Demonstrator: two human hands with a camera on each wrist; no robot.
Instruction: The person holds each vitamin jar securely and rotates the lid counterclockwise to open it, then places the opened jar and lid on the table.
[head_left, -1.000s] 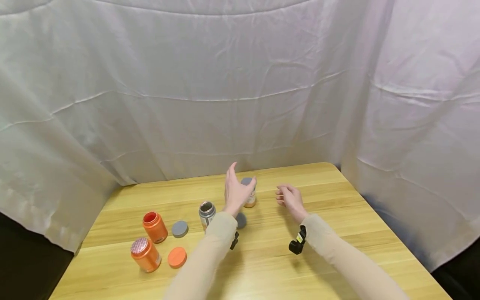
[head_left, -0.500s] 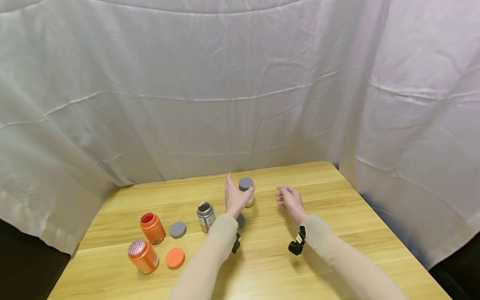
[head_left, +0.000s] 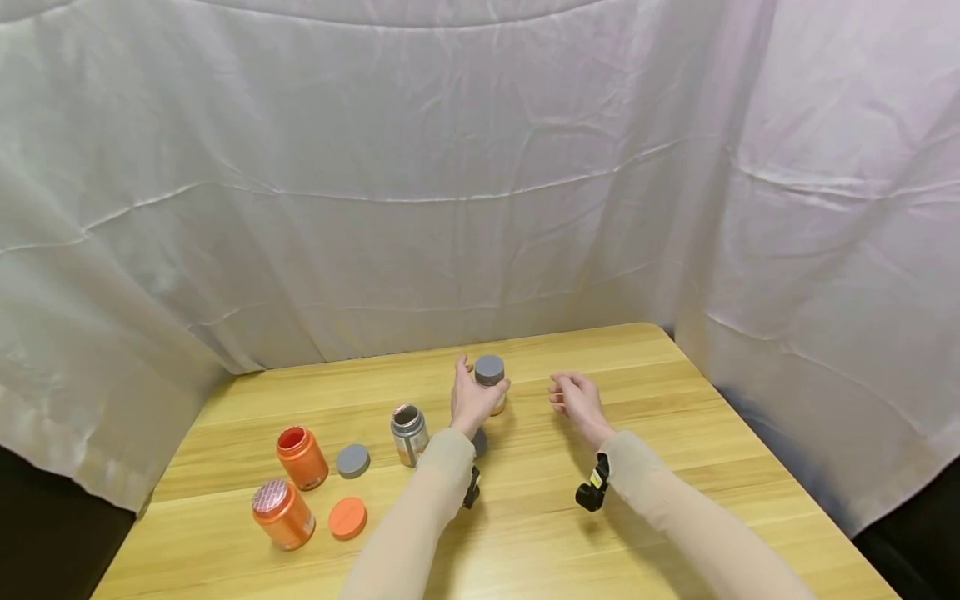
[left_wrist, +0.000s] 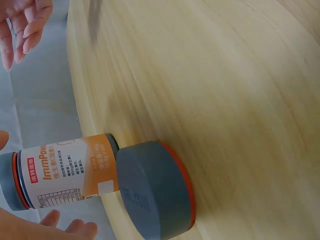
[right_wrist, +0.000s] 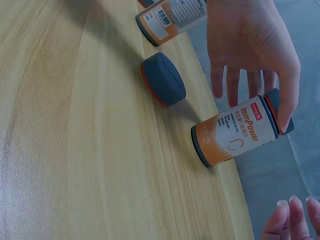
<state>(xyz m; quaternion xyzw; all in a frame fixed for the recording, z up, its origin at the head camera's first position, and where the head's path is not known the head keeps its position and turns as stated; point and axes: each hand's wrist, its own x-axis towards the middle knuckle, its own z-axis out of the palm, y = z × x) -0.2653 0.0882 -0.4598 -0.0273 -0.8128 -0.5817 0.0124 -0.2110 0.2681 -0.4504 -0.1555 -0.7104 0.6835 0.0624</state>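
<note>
A grey-capped supplement bottle (head_left: 489, 371), its label white and orange, stands upright near the table's back. My left hand (head_left: 472, 403) reaches around it, thumb and fingers on opposite sides. The thumb overlaps the cap edge in the right wrist view; in the left wrist view the fingers (left_wrist: 75, 227) show a gap from the bottle (left_wrist: 65, 172). A loose grey lid (right_wrist: 164, 80) with an orange rim lies just in front, partly behind my left wrist in the head view. To the right my right hand (head_left: 581, 403) hovers, fingers loosely curled, holding nothing.
Left of my left forearm stands an uncapped grey bottle (head_left: 409, 435). Farther left are an open orange jar (head_left: 302, 461) and another orange jar with a foil-like seal (head_left: 284, 518). A grey lid (head_left: 352, 460) and an orange lid (head_left: 348, 518) lie beside them. A curtain (head_left: 450, 250) hangs behind.
My left hand has lowered and drawn its thumb and fingers in closer around the capped bottle. My right hand stays nearly still. The view has shifted slightly.
</note>
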